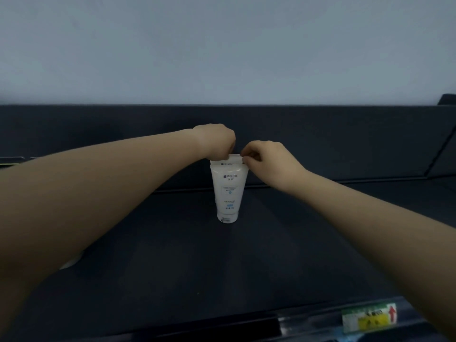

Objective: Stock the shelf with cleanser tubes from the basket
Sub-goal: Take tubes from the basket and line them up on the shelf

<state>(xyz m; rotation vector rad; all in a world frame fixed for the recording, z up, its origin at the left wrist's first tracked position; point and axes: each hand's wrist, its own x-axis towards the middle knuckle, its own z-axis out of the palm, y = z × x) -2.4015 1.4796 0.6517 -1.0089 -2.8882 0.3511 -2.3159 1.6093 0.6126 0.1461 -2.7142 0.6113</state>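
A white cleanser tube stands upright on its cap in the middle of the dark shelf, near the back panel. My left hand pinches the left end of the tube's flat crimped top. At the right end of that same top edge, my right hand pinches it with fingertips and thumb. Both forearms reach in from the lower corners. The basket is out of view.
The dark back panel rises behind the tube, with a pale wall above. A price label strip with a yellow-green tag runs along the shelf's front edge. Something white peeks out under my left forearm.
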